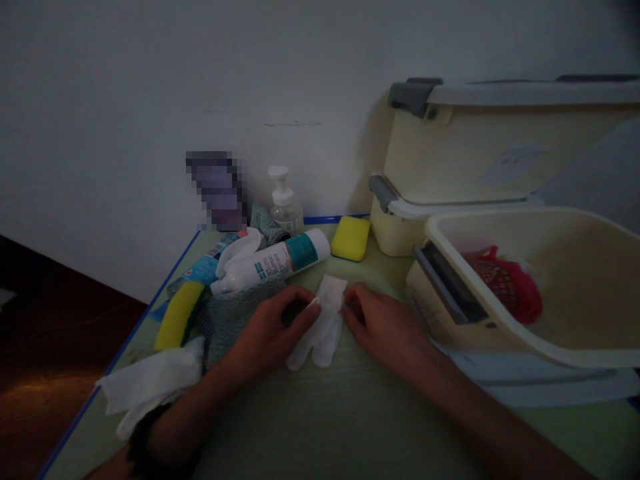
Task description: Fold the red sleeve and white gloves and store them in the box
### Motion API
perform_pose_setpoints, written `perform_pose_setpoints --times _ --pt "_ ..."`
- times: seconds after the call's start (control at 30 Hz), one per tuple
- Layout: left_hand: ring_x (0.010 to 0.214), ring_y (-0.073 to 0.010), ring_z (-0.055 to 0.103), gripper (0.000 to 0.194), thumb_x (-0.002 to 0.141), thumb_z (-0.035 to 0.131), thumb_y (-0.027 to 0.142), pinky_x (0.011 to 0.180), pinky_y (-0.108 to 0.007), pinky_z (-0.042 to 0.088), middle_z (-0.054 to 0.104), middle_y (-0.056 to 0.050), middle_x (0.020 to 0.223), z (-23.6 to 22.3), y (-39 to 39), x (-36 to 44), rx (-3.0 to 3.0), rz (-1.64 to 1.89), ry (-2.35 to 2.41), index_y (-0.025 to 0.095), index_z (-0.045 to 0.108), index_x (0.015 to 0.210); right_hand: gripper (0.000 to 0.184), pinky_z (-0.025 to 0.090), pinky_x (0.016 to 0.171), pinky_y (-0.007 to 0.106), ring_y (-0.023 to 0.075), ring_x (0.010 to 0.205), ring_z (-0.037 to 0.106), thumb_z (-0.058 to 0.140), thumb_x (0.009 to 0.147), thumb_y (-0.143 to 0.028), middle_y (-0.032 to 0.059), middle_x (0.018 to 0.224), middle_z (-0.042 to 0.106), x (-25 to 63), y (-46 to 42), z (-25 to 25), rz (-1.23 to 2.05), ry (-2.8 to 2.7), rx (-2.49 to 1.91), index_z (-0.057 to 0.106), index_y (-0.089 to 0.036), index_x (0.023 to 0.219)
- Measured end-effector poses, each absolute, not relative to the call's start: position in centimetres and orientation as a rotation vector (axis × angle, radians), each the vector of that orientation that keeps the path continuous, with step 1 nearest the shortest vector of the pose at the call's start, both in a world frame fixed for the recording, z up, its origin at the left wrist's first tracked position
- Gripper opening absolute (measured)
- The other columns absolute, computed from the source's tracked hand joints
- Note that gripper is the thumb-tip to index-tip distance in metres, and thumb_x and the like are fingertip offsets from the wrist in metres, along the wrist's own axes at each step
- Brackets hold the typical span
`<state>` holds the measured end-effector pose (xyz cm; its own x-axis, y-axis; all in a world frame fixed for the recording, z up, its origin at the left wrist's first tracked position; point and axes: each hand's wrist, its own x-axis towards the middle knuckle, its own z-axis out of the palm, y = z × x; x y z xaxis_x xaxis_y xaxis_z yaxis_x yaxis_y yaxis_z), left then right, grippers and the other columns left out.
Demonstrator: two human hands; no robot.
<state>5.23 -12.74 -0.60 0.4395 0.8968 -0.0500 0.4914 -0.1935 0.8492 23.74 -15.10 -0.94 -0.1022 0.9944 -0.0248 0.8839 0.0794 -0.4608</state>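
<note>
The white cloth item (329, 317) lies on the table (320, 427), between the two hands, with its two rounded ends toward the wearer; the left hand (277, 323) has thumb and forefinger closed on its left edge; the right hand (377, 320) is at the opposite edge with fingers curled (whether they pinch the cloth cannot be told).

Behind the left hand, a textured grey-green cloth (230, 313) lies next to a tilted white bottle (273, 263) with a teal band; one yellow sponge (180, 313) is left of that cloth, and a second white cloth item (155, 377) lies near the left forearm; another yellow sponge (351, 238) rests beyond the hands; a clear pump bottle (287, 208) stands upright near the wall; right of the right hand, an open cream bin (590, 280) contains a red object (505, 287).
</note>
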Motion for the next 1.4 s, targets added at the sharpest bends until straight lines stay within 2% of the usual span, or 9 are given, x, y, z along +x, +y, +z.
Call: perform_pose_setpoints --times 0.3,0.4,0.53,0.67,0.8,1.03,1.23,1.4 --pt "0.076 -0.0157 0.059 0.018 0.088 0.049 0.035 0.068 -0.026 0.047 0.063 -0.001 0.084 -0.4 -13.1 5.3 1.888 0.747 1.213 0.018 0.055 0.092 0.013 0.033 0.050 0.026 0.0143 0.055 0.054 0.047 0.085 -0.027 0.0019 0.065 0.063 23.9 -14.5 -1.1 0.748 -1.853 -1.728 0.056 -0.019 0.078" --pt "0.088 -0.0180 0.058 0.017 0.086 0.050 0.029 0.080 -0.032 0.047 0.062 -0.004 0.096 -0.2 -12.9 4.8 2.112 0.639 1.085 0.019 0.054 0.099 0.013 0.033 0.050 0.026 0.0141 0.055 0.054 0.048 0.084 -0.026 0.0015 0.064 0.063 23.8 -14.4 -1.4 0.746 -1.868 -1.723 0.057 -0.019 0.078" --pt "0.104 -0.0214 0.052 0.032 0.076 0.062 0.025 0.092 -0.037 0.042 0.055 -0.006 0.111 0.5 -12.7 3.9 2.333 0.376 0.865 0.021 0.052 0.106 0.013 0.033 0.053 0.028 0.0161 0.059 0.057 0.048 0.084 -0.025 0.0036 0.067 0.066 23.7 -14.6 -1.6 0.703 -1.914 -1.762 0.058 -0.019 0.079" --pt "0.103 -0.0209 0.051 0.039 0.073 0.067 0.026 0.089 -0.035 0.044 0.052 -0.005 0.112 1.2 -12.4 3.3 2.374 0.240 0.841 0.021 0.053 0.108 0.012 0.033 0.053 0.029 0.0187 0.061 0.059 0.049 0.084 -0.027 0.0053 0.069 0.067 23.8 -14.7 -1.4 0.671 -1.956 -1.815 0.057 -0.020 0.079" --pt "0.102 -0.0196 0.053 0.033 0.074 0.065 0.021 0.089 -0.033 0.044 0.055 -0.004 0.109 1.8 -12.1 2.8 2.395 0.194 0.843 0.022 0.057 0.106 0.011 0.032 0.053 0.029 0.0184 0.060 0.059 0.050 0.083 -0.028 0.0051 0.069 0.067 23.8 -14.7 -1.2 0.676 -1.985 -1.823 0.057 -0.020 0.080" --pt "0.105 -0.0196 0.054 0.038 0.076 0.057 0.011 0.094 -0.034 0.041 0.058 -0.004 0.112 1.3 -12.0 3.0 2.456 0.176 0.769 0.024 0.058 0.111 0.012 0.033 0.052 0.028 0.0182 0.060 0.058 0.050 0.082 -0.029 0.0049 0.069 0.066 24.0 -14.7 -1.3 0.705 -1.998 -1.809 0.057 -0.020 0.081" --pt "0.095 -0.0176 0.060 0.021 0.086 0.051 0.020 0.086 -0.032 0.046 0.064 -0.004 0.101 0.5 -11.6 3.0 2.504 0.225 0.811 0.021 0.062 0.104 0.009 0.033 0.053 0.027 0.0158 0.059 0.056 0.053 0.080 -0.026 0.0024 0.066 0.064 24.4 -14.6 -1.3 0.719 -2.016 -1.764 0.058 -0.020 0.077" --pt "0.087 -0.0151 0.063 0.015 0.088 0.051 0.022 0.079 -0.028 0.049 0.067 -0.003 0.094 0.4 -11.6 3.0 2.468 0.483 0.907 0.019 0.063 0.098 0.015 0.033 0.053 0.025 0.0140 0.058 0.056 0.050 0.082 -0.025 0.0020 0.065 0.065 24.5 -14.5 -0.9 0.751 -1.981 -1.744 0.062 -0.018 0.076"
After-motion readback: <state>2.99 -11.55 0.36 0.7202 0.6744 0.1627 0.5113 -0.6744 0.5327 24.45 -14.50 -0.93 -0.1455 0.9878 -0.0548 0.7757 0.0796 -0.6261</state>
